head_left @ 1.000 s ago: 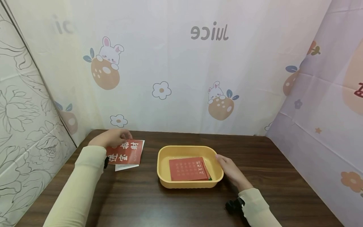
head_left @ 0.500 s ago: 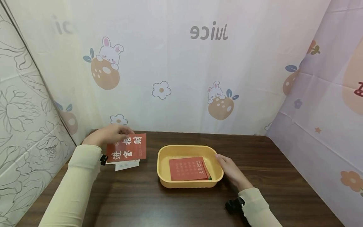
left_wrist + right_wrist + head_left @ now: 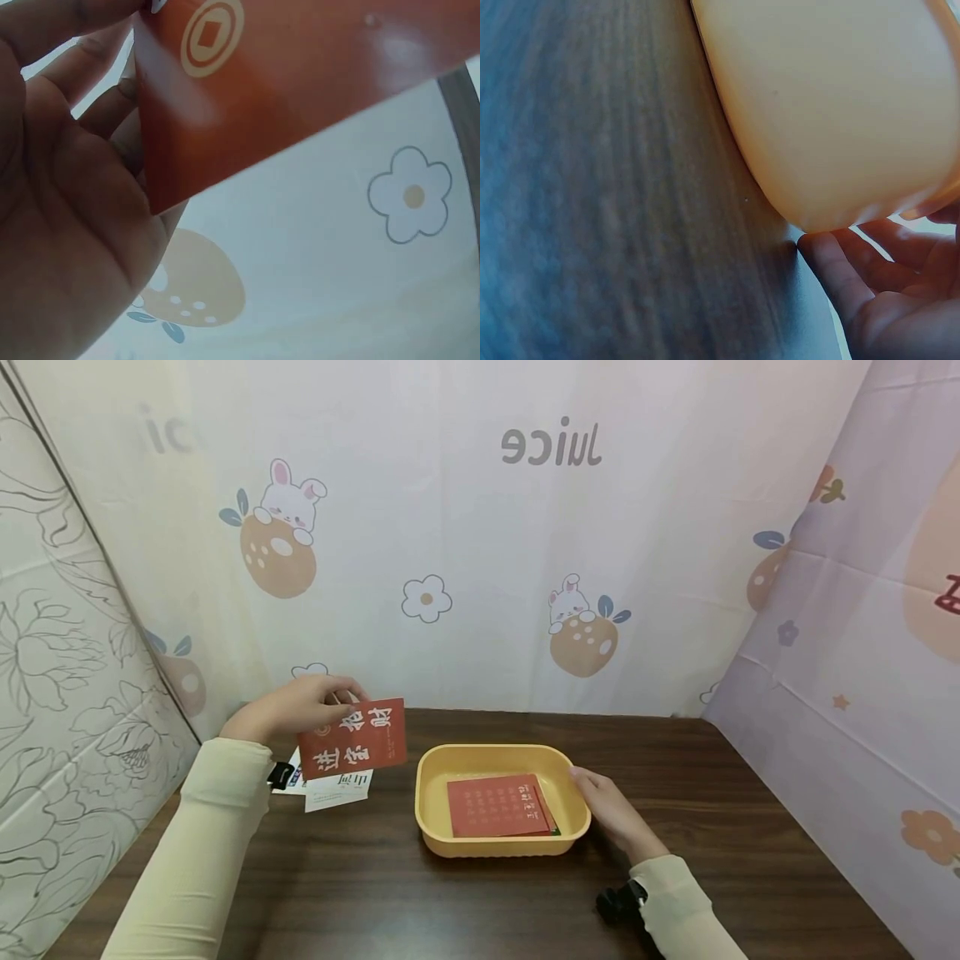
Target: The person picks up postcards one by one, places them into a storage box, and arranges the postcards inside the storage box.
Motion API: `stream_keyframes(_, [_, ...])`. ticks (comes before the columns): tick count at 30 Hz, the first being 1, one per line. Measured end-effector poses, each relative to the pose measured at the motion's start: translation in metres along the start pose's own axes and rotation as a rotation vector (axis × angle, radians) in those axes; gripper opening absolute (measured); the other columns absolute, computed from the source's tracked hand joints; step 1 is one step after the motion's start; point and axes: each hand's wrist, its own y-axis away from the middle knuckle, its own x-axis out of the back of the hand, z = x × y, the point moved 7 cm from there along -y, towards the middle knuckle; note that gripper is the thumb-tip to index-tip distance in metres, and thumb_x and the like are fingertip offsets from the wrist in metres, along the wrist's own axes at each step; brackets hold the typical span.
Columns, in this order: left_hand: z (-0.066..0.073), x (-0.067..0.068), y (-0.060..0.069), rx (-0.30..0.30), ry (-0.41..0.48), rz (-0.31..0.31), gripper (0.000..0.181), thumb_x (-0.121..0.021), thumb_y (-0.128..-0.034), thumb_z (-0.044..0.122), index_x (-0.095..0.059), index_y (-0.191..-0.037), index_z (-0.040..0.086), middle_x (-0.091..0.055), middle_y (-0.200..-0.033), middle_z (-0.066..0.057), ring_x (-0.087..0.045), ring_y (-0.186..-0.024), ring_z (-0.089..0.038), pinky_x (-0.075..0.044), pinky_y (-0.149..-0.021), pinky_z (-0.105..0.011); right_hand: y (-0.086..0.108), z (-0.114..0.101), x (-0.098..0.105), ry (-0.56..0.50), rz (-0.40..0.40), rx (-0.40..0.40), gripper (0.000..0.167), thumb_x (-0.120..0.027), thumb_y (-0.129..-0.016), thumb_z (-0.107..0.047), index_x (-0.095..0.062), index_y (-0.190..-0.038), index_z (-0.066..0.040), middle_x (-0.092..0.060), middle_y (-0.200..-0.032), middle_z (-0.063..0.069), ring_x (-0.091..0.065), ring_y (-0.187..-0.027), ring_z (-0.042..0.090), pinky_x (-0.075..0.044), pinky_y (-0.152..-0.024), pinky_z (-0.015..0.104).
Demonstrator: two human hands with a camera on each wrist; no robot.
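One red card [image 3: 354, 742] is held tilted above the counter [image 3: 360, 893], left of the yellow tray [image 3: 495, 849], an edge pinched by the left hand [image 3: 303, 703]. The tray's right end is touched by the right hand [image 3: 611, 814], its fingers loosely extended. For good handling, the card is best gripped lightly, unbent and clear of the printed papers [image 3: 337, 793], with the tray gently steadied.
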Motion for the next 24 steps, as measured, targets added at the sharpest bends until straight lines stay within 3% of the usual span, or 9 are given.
stream_keyframes(6, [0.010, 0.000, 0.000, -0.003, 0.023, -0.010, 0.021, -0.059, -0.0991, 0.016, -0.066, -0.119, 0.014, -0.068, -0.104, -0.008, -0.065, -0.087, -0.023, -0.056, -0.071, -0.036, 0.000, 0.000, 0.000, -0.003, -0.002, -0.007, 0.065, -0.037, -0.109, -0.041, -0.037, -0.147, 0.011, -0.048, -0.142, 0.030, -0.055, -0.125, 0.035, -0.049, -0.098, 0.044])
stream_keyframes(13, [0.027, -0.001, -0.004, -0.128, -0.002, 0.015, 0.021, -0.060, -0.0988, 0.015, -0.068, -0.119, 0.014, -0.069, -0.101, -0.005, -0.065, -0.088, -0.020, -0.054, -0.074, -0.036, -0.001, 0.000, 0.001, -0.005, 0.003, -0.025, 0.066, -0.038, -0.109, -0.042, -0.037, -0.148, 0.010, -0.048, -0.143, 0.030, -0.054, -0.126, 0.034, -0.050, -0.097, 0.044])
stream_keyframes(20, [0.033, -0.005, -0.009, -0.109, 0.000, 0.025, 0.025, -0.062, -0.0981, 0.018, -0.068, -0.123, 0.018, -0.069, -0.106, -0.003, -0.064, -0.092, -0.021, -0.054, -0.077, -0.039, -0.001, 0.000, 0.000, -0.004, 0.002, -0.023, 0.066, -0.038, -0.109, -0.042, -0.036, -0.148, 0.011, -0.048, -0.143, 0.030, -0.055, -0.125, 0.034, -0.050, -0.097, 0.044])
stream_keyframes(24, [0.041, -0.009, -0.016, -0.139, -0.023, 0.036, 0.026, -0.063, -0.0979, 0.019, -0.069, -0.123, 0.018, -0.070, -0.107, -0.001, -0.065, -0.091, -0.019, -0.054, -0.078, -0.040, -0.001, 0.001, 0.000, -0.005, 0.001, -0.027, 0.064, -0.037, -0.109, -0.041, -0.036, -0.148, 0.011, -0.048, -0.143, 0.030, -0.055, -0.125, 0.034, -0.050, -0.097, 0.043])
